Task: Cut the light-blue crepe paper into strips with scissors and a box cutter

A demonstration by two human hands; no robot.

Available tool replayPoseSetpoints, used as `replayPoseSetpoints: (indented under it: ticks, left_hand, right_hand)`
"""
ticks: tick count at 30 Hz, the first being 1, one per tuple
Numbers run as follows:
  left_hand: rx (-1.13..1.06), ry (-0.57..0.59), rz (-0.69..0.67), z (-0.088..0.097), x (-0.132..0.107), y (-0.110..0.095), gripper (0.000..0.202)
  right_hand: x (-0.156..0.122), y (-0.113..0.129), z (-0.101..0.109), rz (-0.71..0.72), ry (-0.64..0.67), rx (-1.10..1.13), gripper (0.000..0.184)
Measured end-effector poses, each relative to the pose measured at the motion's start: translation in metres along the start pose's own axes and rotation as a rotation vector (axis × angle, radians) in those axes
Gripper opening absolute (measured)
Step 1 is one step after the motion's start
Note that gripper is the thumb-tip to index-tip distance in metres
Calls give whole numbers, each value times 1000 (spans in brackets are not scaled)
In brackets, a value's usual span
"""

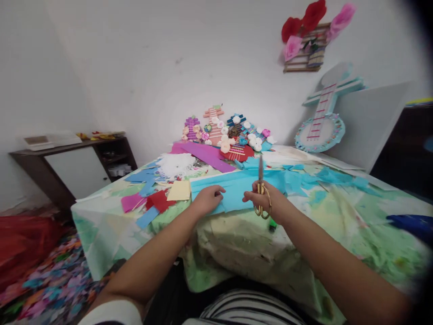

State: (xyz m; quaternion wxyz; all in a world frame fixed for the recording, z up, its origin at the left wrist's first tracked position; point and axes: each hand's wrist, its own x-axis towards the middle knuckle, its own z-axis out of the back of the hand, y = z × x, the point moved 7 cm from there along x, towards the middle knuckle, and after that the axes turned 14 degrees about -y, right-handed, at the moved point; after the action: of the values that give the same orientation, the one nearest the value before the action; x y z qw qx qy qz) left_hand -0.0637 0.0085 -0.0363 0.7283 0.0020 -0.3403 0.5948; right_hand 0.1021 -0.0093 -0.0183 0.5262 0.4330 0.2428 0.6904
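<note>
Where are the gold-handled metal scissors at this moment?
In the head view, just right of centre, the scissors are in the grip of the right hand, pointing up in the picture, seen partly against the flat turquoise sheet.

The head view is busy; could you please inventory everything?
Scissors: one, gold-handled, centre
Paper: many pieces, mostly blue, centre
Long strip: one, purple, centre
Paper square: one, yellow, left
Shreds: one heap, white, left
Small guitars: several, mixed, back
Large guitar: one, white-blue, right
Flowers: four, red and pink, upper right
Cabinet: one, brown-white, left
Tablecloth: one, greenish, centre
Scraps: many, mixed, lower left
Bundle: one, red, left
Left hand: one, over paper
Right hand: one, grip on scissors
</note>
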Motion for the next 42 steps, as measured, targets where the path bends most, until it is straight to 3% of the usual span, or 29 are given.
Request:
replayPoseSetpoints:
  ticks: [3, 7, 10, 15, 22, 30, 34, 37, 42]
  left_hand:
    - [-31, -16, 42, 4, 0, 7, 25]
    - [-43, -16, 40, 9, -2, 11, 26]
    - [-32, -11, 24, 8, -3, 11, 26]
    - [28, -28, -27, 7, -2, 8, 24]
    - [102, -43, -114, 12, -4, 2, 23]
    - [54, -49, -88, 22, -6, 0, 19]
    - [-47, -60, -45, 25, -6, 0, 18]
    - [-158, -65, 18, 24, -5, -2, 18]
    - [-422, -66, 196, 18, -5, -10, 20]
  right_hand:
    - [7, 5, -14, 54, 91, -135, 31]
    - [-4, 4, -6, 226, 64, -514, 32]
    - [-14, -1, -6, 289, 155, -793, 37]
    - [-11, 1, -20, 362, 274, -1001, 47]
    - [4, 10, -39, 388, 273, -998, 46]
    - [5, 3, -45, 404, 294, -975, 42]
    - [6, 0, -33, 386, 260, -987, 42]
    - [8, -1, -13, 350, 189, -979, 45]
    - [6, -1, 19, 205, 85, -724, 45]
